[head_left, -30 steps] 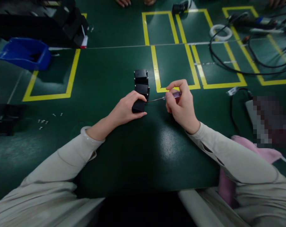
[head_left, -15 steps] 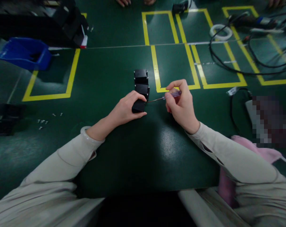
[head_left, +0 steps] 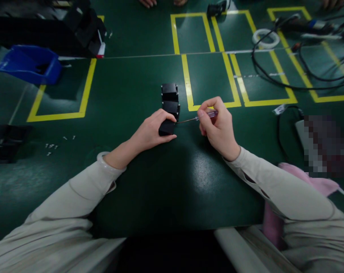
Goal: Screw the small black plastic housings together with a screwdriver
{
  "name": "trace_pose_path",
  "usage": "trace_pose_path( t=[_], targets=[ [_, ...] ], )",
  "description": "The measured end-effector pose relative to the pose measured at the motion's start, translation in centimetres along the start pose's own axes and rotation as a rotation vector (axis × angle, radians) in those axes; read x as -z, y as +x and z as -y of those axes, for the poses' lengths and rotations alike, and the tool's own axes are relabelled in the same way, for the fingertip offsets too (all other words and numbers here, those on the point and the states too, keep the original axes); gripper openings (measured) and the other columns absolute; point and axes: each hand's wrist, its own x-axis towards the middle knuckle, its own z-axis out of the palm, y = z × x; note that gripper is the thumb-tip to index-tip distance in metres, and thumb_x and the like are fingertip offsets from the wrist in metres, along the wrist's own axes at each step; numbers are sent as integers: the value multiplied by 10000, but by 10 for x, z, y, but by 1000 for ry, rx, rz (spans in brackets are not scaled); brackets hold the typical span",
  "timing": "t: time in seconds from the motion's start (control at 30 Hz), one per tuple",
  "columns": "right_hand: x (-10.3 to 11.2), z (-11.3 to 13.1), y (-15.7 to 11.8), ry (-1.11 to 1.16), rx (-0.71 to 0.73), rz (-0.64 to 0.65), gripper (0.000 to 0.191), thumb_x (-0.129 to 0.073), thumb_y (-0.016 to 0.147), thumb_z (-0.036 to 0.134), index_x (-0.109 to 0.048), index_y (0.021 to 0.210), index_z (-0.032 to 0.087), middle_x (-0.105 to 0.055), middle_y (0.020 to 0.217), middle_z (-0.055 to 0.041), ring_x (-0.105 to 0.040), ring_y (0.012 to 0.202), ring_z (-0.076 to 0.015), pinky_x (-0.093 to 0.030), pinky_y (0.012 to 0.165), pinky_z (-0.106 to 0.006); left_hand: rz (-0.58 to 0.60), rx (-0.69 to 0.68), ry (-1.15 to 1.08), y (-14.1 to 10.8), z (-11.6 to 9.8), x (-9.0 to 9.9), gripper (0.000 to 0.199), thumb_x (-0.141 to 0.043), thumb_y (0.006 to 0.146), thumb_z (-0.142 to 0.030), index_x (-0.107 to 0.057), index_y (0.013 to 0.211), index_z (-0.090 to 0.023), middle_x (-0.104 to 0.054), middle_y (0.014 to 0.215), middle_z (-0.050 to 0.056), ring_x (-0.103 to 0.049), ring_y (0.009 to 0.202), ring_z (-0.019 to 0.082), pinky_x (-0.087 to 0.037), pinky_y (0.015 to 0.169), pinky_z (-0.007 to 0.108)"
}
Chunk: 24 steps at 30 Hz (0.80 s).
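Observation:
My left hand point(head_left: 152, 131) grips a small black block point(head_left: 166, 128) on the table, its fingers around the far and near sides. Between the fingers and thumb of my right hand point(head_left: 217, 123) is a screwdriver point(head_left: 211, 113) with a clear purplish handle. Its thin shaft points left, and the tip meets the right side of the held block, close to my left fingertip. Two more black blocks, one nearer point(head_left: 170, 107) and one farther point(head_left: 169, 90), stand in line beyond it, with small shiny screws at their sides.
Several loose screws point(head_left: 51, 146) lie at left, near dark parts point(head_left: 7, 142). A blue bin point(head_left: 30, 64) stands behind them. Black cables point(head_left: 274, 81) and a white tape ring point(head_left: 265, 39) lie at right, a pink cloth point(head_left: 308, 178) nearer. Another person's hand point(head_left: 148, 3) shows at the far edge.
The fingers of my right hand have shifted slightly on the screwdriver handle. My left hand and the black blocks have stayed in place.

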Motion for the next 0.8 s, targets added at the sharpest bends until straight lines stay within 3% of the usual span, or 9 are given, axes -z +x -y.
trace_pose_path(
  t=[0.13,0.27,0.47,0.67,0.8],
  targets=[
    [-1,-1,-1,6,-7,2,135,-553,994,353,-501,954,234,-442,664,60,-398,501,-62,-305,480,-264,6,9,0,0,-1,0,371,-770,833,-286,-568,1124,-178,-635,1118,64,-620,1040,216,-492,916,335],
    [-2,-3,-1,38,3,-9,150,-566,983,359,-484,1034,245,-457,711,54,-426,523,-67,-312,464,-255,9,15,-2,1,0,0,369,-766,835,-285,-567,1126,-179,-635,1127,64,-620,1039,217,-493,917,340],
    [-1,-1,-1,6,-21,9,128,-541,999,343,-496,939,240,-406,607,75,-387,462,-64,-279,450,-264,5,5,-1,-1,1,0,382,-771,836,-292,-568,1139,-179,-631,1133,63,-620,1037,214,-493,907,336],
    [-1,-3,0,16,17,-6,120,-553,989,330,-483,1030,241,-484,772,39,-434,563,-71,-340,507,-265,8,13,-2,0,1,0,382,-769,835,-298,-567,1138,-181,-633,1127,62,-620,1038,217,-493,910,339],
    [0,0,0,-17,-8,-2,141,-555,989,347,-506,939,225,-500,749,31,-427,571,-73,-328,515,-269,1,-4,2,0,1,-1,380,-772,835,-290,-568,1136,-178,-631,1124,63,-621,1030,211,-493,900,331]
  ],
)
